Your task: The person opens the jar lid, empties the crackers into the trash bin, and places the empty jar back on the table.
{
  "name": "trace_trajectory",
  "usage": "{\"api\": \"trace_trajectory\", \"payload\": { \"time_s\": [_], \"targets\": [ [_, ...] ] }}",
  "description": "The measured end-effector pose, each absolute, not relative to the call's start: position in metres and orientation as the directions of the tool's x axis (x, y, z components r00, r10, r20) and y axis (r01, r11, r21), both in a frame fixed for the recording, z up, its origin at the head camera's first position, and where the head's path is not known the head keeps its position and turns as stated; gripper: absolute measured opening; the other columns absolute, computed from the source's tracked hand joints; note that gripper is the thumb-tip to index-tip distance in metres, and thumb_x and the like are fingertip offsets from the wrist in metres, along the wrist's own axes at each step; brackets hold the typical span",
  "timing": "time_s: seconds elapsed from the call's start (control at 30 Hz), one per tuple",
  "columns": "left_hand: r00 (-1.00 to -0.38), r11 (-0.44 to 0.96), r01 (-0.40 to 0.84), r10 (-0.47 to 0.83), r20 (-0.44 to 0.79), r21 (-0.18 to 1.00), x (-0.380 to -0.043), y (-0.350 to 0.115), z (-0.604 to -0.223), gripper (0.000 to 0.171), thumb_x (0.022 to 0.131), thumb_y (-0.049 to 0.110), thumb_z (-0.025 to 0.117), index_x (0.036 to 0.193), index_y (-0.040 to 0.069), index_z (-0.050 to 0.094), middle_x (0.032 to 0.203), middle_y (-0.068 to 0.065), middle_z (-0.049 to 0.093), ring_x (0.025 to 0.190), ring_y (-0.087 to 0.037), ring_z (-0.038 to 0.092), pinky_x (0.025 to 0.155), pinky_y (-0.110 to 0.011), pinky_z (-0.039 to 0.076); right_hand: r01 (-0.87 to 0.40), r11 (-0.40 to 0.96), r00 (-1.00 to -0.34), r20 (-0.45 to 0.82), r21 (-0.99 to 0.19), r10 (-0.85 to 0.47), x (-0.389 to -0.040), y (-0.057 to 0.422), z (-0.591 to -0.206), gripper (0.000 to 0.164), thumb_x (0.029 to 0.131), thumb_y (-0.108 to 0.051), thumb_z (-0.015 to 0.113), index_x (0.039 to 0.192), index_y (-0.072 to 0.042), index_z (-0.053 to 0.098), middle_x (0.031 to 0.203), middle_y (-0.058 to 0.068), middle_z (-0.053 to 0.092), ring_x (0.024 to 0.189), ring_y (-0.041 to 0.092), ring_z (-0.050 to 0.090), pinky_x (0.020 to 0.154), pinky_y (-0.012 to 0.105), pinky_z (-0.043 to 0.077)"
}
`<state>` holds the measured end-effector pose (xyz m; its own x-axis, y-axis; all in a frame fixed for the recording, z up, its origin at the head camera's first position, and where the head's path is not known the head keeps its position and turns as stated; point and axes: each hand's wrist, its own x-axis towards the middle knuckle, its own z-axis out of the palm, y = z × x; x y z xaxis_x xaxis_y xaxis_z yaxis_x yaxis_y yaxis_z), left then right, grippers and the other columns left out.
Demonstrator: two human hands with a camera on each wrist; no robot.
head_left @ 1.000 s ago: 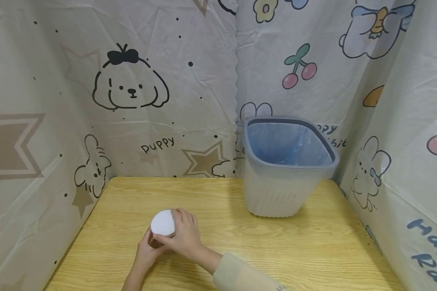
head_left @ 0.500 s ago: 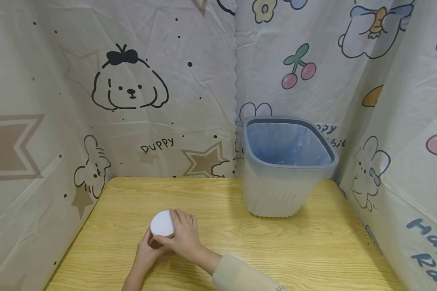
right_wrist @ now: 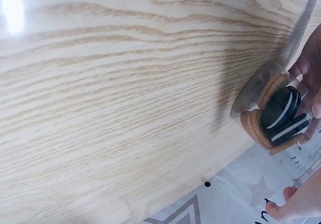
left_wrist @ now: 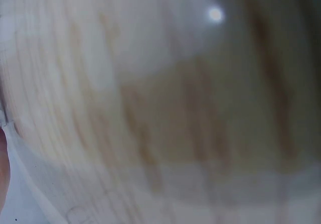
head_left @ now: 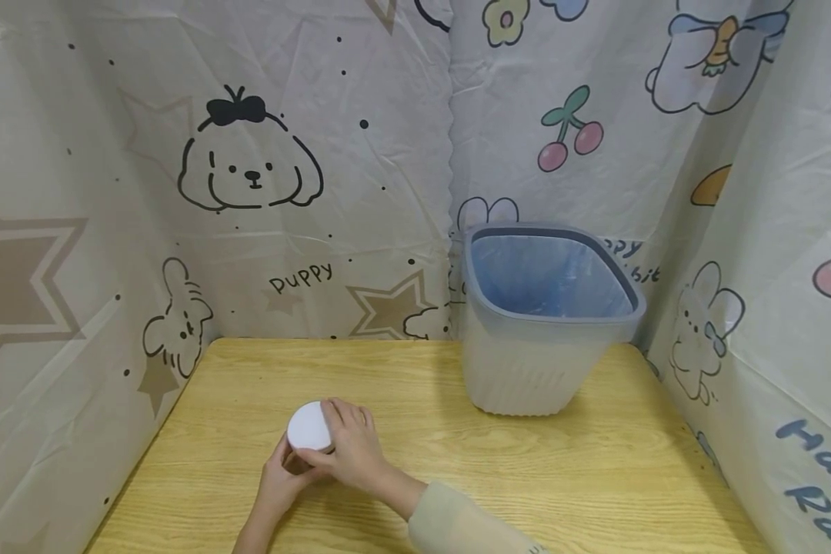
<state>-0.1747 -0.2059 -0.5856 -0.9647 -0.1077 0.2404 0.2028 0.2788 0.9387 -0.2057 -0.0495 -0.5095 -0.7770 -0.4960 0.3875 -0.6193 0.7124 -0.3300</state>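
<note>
A clear jar (right_wrist: 244,101) with a white lid (head_left: 308,426) stands near the front left of the table. Through its side, in the right wrist view, show dark sandwich cookies (right_wrist: 281,108) with white filling and tan biscuits (right_wrist: 255,128). My left hand (head_left: 280,478) grips the jar's body from the left. Over the lid's right side curl the fingers of my right hand (head_left: 355,446), with the thumb at its front edge. Most of the jar is hidden by the hands in the head view. Only a sliver of a finger (left_wrist: 4,169) appears in the left wrist view.
A tall translucent bin (head_left: 526,369) with a grey-blue rim stands at the table's back right. The wooden table (head_left: 402,385) reaches a printed curtain (head_left: 249,246) at the back, and curtains also hang along both sides.
</note>
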Motion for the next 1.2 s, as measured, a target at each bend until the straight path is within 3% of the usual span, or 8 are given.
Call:
{"api": "trace_trajectory", "payload": {
  "time_s": [0.6, 1.0, 1.1, 1.2],
  "targets": [
    [-0.980, 0.335, 0.101, -0.132, 0.152, 0.937, -0.176, -0.206, -0.586, 0.090, 0.066, 0.012, 0.082, 0.141, 0.007, 0.032, 0.131, -0.018, 0.048, 0.110, -0.001, 0.046, 0.090, -0.016, 0.041, -0.711, 0.649, -0.702, 0.313, -0.271, -0.639, -0.221, -0.040, -0.502, 0.073, 0.084, -0.060, 0.051, 0.136, -0.011, 0.040, 0.134, 0.005, 0.046, 0.121, 0.019, 0.043, 0.101, 0.045, 0.035],
    [-0.981, 0.292, 0.114, -0.121, 0.155, 0.950, -0.177, -0.206, -0.586, 0.090, 0.066, 0.011, 0.082, 0.141, 0.009, 0.032, 0.131, -0.017, 0.048, 0.103, 0.009, 0.046, 0.087, -0.012, 0.042, -0.776, 0.584, -0.630, 0.244, -0.239, -0.737, -0.234, -0.034, -0.497, 0.070, 0.086, -0.056, 0.051, 0.137, -0.010, 0.038, 0.136, 0.006, 0.043, 0.123, 0.020, 0.041, 0.104, 0.041, 0.031],
    [-0.980, 0.306, 0.105, -0.127, 0.150, 0.946, -0.176, -0.206, -0.586, 0.090, 0.065, 0.011, 0.082, 0.141, 0.009, 0.033, 0.131, -0.017, 0.048, 0.106, 0.005, 0.046, 0.089, -0.015, 0.042, -0.781, 0.578, -0.622, 0.208, -0.235, -0.755, -0.237, -0.033, -0.495, 0.069, 0.086, -0.055, 0.052, 0.138, -0.012, 0.037, 0.138, 0.004, 0.042, 0.124, 0.020, 0.040, 0.106, 0.041, 0.030],
    [-0.981, 0.337, 0.097, -0.127, 0.148, 0.936, -0.175, -0.205, -0.583, 0.090, 0.066, 0.013, 0.082, 0.141, 0.008, 0.031, 0.133, -0.018, 0.047, 0.114, -0.009, 0.046, 0.095, -0.027, 0.042, -0.787, 0.569, -0.611, 0.177, -0.237, -0.772, -0.240, -0.032, -0.493, 0.068, 0.086, -0.055, 0.052, 0.139, -0.013, 0.037, 0.139, 0.004, 0.041, 0.124, 0.020, 0.040, 0.107, 0.041, 0.028]
  ]
}}
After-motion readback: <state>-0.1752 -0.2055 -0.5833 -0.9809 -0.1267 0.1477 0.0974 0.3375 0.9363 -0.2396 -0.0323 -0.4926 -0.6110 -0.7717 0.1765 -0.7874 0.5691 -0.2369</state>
